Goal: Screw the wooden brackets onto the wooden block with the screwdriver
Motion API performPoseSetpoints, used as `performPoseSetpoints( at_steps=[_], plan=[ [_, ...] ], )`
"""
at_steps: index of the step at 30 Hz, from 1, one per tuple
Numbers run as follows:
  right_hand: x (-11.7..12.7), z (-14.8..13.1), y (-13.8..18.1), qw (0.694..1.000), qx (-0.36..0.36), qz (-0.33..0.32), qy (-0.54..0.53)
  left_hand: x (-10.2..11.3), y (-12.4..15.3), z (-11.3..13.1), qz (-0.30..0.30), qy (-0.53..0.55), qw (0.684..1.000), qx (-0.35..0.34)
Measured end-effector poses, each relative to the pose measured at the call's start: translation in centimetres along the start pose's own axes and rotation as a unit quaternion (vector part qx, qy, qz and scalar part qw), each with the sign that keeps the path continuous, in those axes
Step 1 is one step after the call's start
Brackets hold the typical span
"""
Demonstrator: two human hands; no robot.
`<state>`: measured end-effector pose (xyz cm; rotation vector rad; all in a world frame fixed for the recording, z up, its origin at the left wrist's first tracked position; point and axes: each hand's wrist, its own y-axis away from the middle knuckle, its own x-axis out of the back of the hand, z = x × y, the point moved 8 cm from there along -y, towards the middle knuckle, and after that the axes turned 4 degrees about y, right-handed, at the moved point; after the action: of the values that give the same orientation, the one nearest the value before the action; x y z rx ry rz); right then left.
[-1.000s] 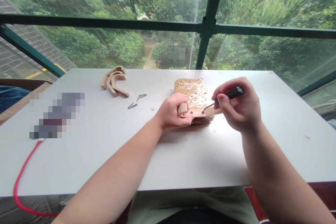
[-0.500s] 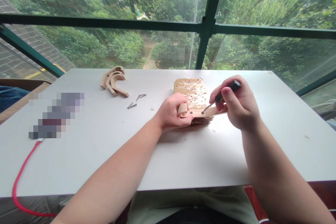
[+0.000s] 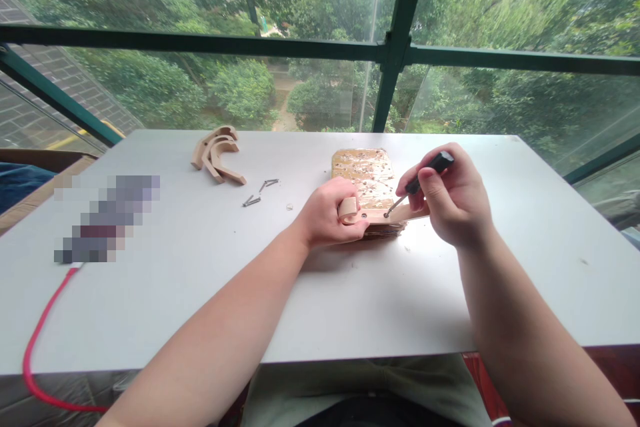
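My left hand (image 3: 333, 213) is closed around the curled end of a light wooden hook (image 3: 375, 215), pressing it onto the near edge of a block wrapped in clear tape (image 3: 363, 177). The block's top is dotted with small holes. In my right hand (image 3: 453, 197) is a screwdriver (image 3: 425, 172) with a black handle, gripped between thumb and fingers and tilted. Its tip meets the right one of two dark holes in the hook's flat side. The hook's right end runs under my right fingers, partly hidden.
Several curved wooden hooks (image 3: 217, 153) lie at the back left of the white table (image 3: 210, 293). Loose screws (image 3: 251, 201) sit between them and my left hand. A pixelated object (image 3: 107, 220) with a red cable (image 3: 37, 333) is at far left. Windows stand behind the table.
The screwdriver's handle and my right hand have shifted slightly left and turned a little. The tip stays at the same hole, and my left hand has not moved.
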<state>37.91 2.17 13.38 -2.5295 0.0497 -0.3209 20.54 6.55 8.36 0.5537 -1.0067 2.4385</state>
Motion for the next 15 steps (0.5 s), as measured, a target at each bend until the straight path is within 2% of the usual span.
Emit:
performPoseSetpoints(
  at_steps=[6, 15],
  plan=[
    [0.05, -0.20, 0.03, 1.000, 0.011, 0.004, 0.007, 0.02, 0.02, 0.09, 0.003, 0.000, 1.000, -0.009],
    [0.44, 0.32, 0.10, 0.999, -0.027, 0.041, 0.007, 0.01, 0.01, 0.00, 0.001, -0.006, 1.000, -0.004]
  ],
)
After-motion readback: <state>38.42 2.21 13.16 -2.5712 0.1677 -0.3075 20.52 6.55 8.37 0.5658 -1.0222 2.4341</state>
